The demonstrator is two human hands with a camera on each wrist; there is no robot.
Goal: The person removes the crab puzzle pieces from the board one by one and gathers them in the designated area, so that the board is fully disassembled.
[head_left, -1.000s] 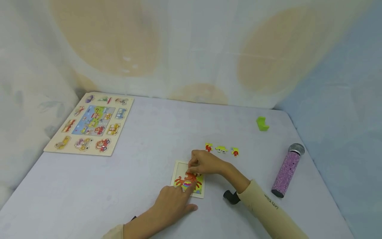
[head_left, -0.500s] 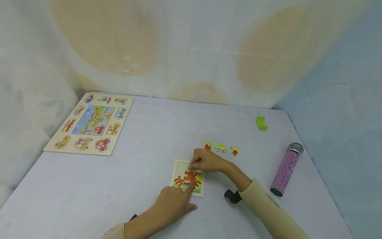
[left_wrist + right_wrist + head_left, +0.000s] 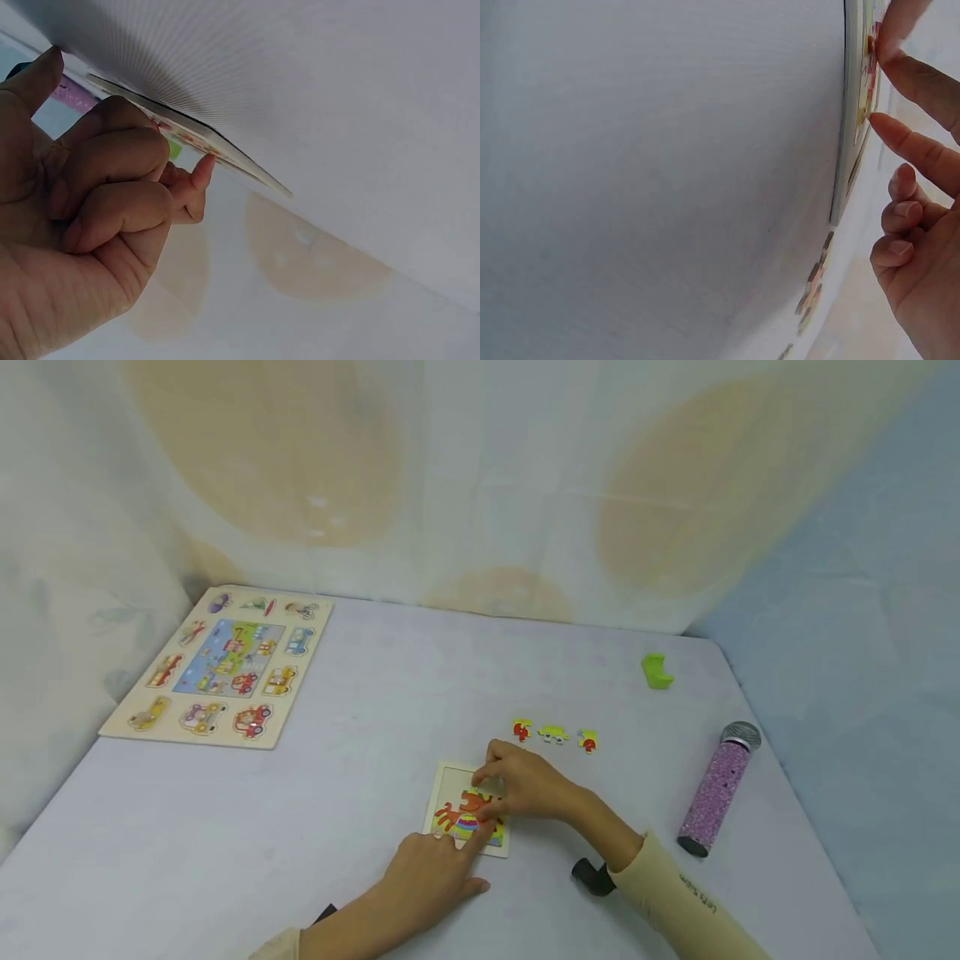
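While a pale backdrop (image 3: 495, 468) with tan rounds closes the far side and both flanks, a white table (image 3: 225, 827) spreads beneath it. Items thereon, by descending size:

Puzzle board (image 3: 120, 725), wooden, flat at the far left; town picture in the middle, ringed by vehicle shapes.

Sleeves, beige, two: the right sleeve (image 3: 682, 893) bearing dark lettering, the left sleeve (image 3: 281, 945) cut by the near edge of view.

Left hand (image 3: 431, 877), at the near side of the framed puzzle; index finger extended, its tip on the picture, the other fingers curled and grasping nothing visible.

Right hand (image 3: 528, 785), over the right side of the same puzzle; thumb and index finger spread apart, tips at its surface, the remaining fingers bent in; no piece shows in their grasp.

Framed puzzle (image 3: 456, 778), small, squarish, flat near the centre; red figure with a striped middle on yellow, far-left part bare wood.

Microphone (image 3: 716, 789), right side, lying aslant; silver head to the far end, glittery pink-purple handle.

Black object (image 3: 594, 878), just beside the right sleeve; partly hidden.

Green block (image 3: 656, 672), notched, far right.

Puzzle pieces (image 3: 553, 734), three, in a row just beyond the right hand; the outer two red and yellow, the middle one yellow and white
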